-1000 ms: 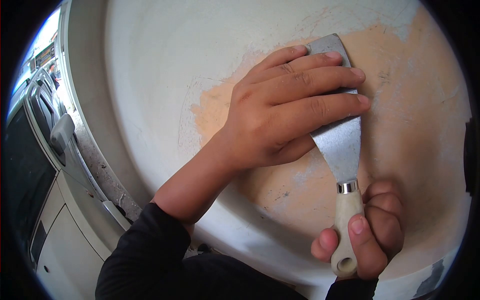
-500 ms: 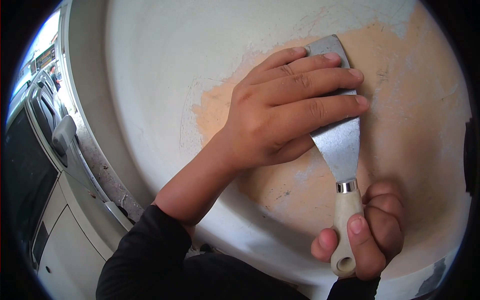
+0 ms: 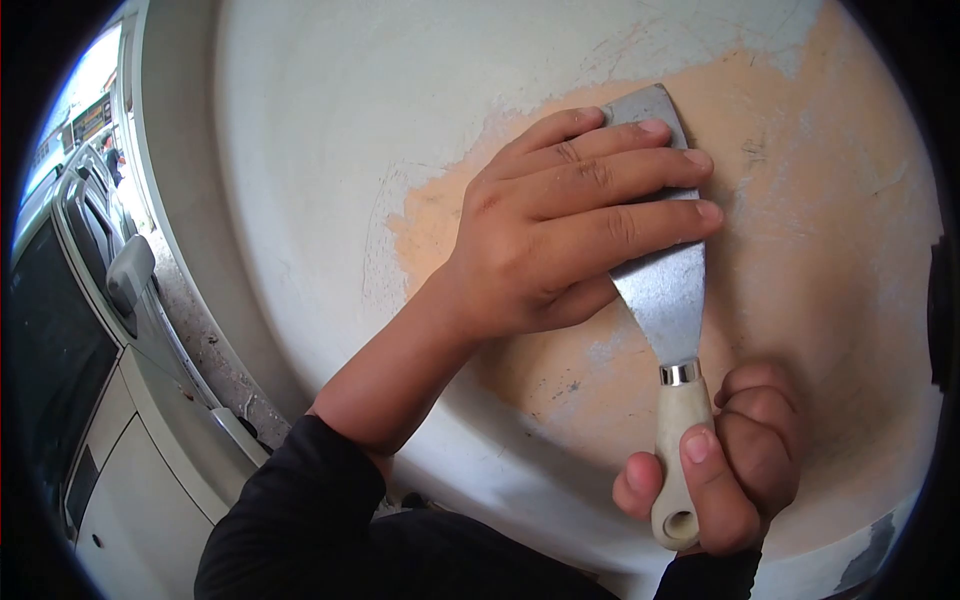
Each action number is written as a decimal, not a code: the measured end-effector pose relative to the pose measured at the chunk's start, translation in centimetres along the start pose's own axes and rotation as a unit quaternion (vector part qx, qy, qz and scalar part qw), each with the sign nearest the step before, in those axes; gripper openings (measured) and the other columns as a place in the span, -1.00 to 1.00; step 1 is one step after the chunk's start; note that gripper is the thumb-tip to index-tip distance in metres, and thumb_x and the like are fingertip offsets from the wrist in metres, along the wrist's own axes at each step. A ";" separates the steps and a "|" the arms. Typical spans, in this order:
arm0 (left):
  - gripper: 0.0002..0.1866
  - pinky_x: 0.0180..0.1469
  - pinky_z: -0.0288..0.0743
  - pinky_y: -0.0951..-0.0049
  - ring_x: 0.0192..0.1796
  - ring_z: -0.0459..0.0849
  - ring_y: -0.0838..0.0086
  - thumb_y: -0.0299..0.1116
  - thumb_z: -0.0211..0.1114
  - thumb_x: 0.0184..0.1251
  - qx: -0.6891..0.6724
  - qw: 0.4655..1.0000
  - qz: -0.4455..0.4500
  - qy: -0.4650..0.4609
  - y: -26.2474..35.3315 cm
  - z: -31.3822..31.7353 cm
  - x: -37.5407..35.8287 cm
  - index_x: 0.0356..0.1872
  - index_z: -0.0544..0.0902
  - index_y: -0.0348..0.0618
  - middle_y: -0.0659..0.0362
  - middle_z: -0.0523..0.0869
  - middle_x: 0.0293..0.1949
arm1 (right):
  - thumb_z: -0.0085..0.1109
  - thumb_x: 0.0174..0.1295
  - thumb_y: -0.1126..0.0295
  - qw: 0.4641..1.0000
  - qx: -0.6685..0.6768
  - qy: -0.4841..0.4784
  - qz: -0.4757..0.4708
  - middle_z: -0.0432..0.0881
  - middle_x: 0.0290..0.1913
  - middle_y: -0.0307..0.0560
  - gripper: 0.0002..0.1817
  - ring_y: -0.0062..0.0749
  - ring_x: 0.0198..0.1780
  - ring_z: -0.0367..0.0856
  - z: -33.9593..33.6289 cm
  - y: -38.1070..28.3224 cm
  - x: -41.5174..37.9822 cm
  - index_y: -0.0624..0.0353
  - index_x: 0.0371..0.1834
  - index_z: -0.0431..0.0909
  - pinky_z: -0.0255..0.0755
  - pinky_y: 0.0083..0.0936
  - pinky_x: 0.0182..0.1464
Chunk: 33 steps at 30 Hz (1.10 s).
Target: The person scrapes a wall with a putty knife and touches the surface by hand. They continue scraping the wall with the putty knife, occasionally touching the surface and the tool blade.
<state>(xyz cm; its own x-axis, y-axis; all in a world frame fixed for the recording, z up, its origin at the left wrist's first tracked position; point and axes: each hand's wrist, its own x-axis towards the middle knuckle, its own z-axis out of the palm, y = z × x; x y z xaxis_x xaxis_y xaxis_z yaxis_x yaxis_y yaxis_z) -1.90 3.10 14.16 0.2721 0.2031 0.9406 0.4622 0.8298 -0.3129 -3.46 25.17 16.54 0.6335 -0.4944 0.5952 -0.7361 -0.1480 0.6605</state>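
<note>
A putty knife with a metal blade and a cream handle lies against a pale curved panel. A patch of orange-tan filler covers part of that panel. My left hand rests flat across the blade, its fingers stretched out and slightly apart. Lower down, my right hand is closed round the handle, thumb along its side. The blade's corner shows above the left fingertips; its middle is hidden under them.
At the left stands a grey vehicle with a side mirror. Farther off, a person is visible near the bright opening. Dark scratches mark the panel beside the filler. A dark grey patch is at the lower right.
The putty knife has shifted slightly left, its upper blade end also a little down. Both hands have moved with it, the right one keeping its grip on the handle.
</note>
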 end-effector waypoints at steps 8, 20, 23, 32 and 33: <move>-0.65 0.33 0.51 0.16 0.23 0.78 0.14 -0.30 0.59 0.13 0.004 1.000 0.011 0.010 -0.4 0.0 0.1 -0.02 0.85 0.04 0.09 0.85 0.07 | 0.19 0.33 0.32 0.999 -0.025 0.024 -0.013 0.31 -0.40 -0.14 -0.66 -0.51 -0.58 0.15 0.5 0.4 -0.2 0.28 0.04 0.37 0.06 -0.50 -0.63; -0.67 0.34 0.50 0.17 0.22 0.78 0.16 -0.31 0.58 0.14 0.003 1.000 0.010 0.001 -0.5 0.0 0.4 -0.02 0.85 0.06 0.10 0.85 0.07 | 0.16 0.35 0.31 0.999 -0.027 0.021 -0.004 0.31 -0.38 -0.12 -0.68 -0.50 -0.60 0.15 0.5 0.4 0.1 0.27 0.00 0.36 0.08 -0.48 -0.64; -0.67 0.35 0.49 0.17 0.22 0.78 0.17 -0.32 0.57 0.14 -0.006 1.000 0.007 0.010 -0.4 0.1 0.3 -0.02 0.85 0.06 0.10 0.85 0.08 | 0.16 0.35 0.32 0.999 -0.027 0.021 -0.016 0.31 -0.37 -0.12 -0.68 -0.49 -0.60 0.15 0.7 0.4 -0.1 0.27 0.01 0.35 0.09 -0.48 -0.64; -0.67 0.35 0.50 0.15 0.23 0.78 0.17 -0.33 0.58 0.13 -0.005 1.000 -0.006 0.009 -0.2 0.1 0.4 -0.02 0.86 0.07 0.11 0.85 0.08 | 0.23 0.30 0.41 0.999 -0.011 -0.022 0.048 0.33 -0.33 -0.12 -0.64 -0.47 -0.55 0.20 -0.4 -1.0 0.0 0.25 0.08 0.36 0.14 -0.44 -0.59; -0.67 0.35 0.51 0.15 0.23 0.78 0.17 -0.33 0.58 0.13 -0.008 1.000 -0.005 0.000 -0.1 0.0 0.2 -0.02 0.86 0.07 0.11 0.84 0.08 | 0.24 0.29 0.43 0.999 -0.011 -0.020 0.038 0.34 -0.33 -0.12 -0.63 -0.47 -0.55 0.20 -0.4 -0.9 -0.1 0.24 0.09 0.37 0.15 -0.43 -0.58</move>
<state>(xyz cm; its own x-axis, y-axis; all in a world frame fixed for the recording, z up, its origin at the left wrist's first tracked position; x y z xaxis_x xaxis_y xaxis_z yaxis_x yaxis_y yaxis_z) -1.88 3.00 14.39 0.2678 0.1952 0.9435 0.4783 0.8231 -0.3061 -2.74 25.73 16.09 0.5654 -0.5379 0.6253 -0.7761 -0.0902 0.6241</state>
